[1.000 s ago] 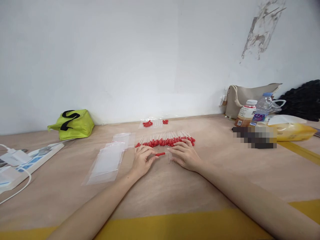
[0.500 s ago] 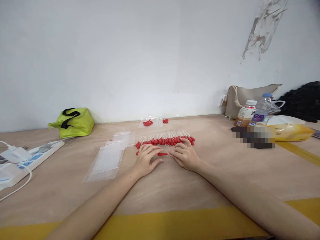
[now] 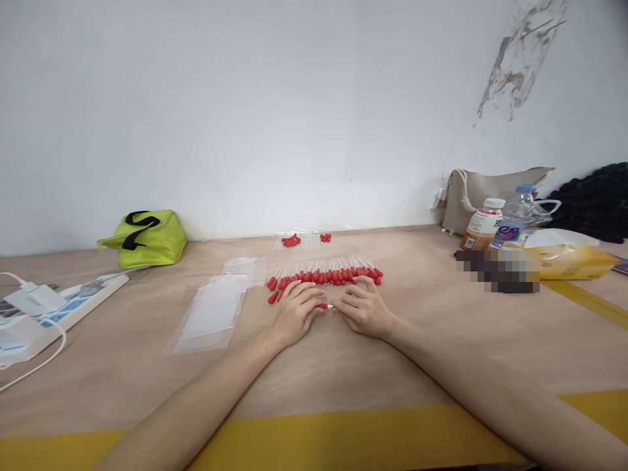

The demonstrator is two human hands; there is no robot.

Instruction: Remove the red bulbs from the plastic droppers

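My left hand [image 3: 296, 314] is closed on a red rubber bulb [image 3: 322, 305], of which only the tip shows past the fingers. Against that tip lies the end of a clear glass dropper tube [image 3: 330, 307], pinched in my right hand [image 3: 364, 309]; most of this tube is hidden. Just beyond my fingers lies a long row of glass droppers with red bulbs [image 3: 324, 277], bulbs toward me. Several loose clear tubes [image 3: 330, 291] lie between the hands. Another red bulb [image 3: 273, 297] rests left of my left hand.
Flat clear zip bags [image 3: 210, 307] lie to the left. At the wall are more red bulbs [image 3: 291, 241] on clear plastic. A power strip [image 3: 69, 314] and green bag [image 3: 147, 242] stand left; bottles [image 3: 483, 226] and a yellow tissue pack [image 3: 572, 258] stand right.
My left hand has moved right, and its thumb and fingers have closed around the red bulb. The bulb and the tube end now meet between my hands. My right hand has barely moved.
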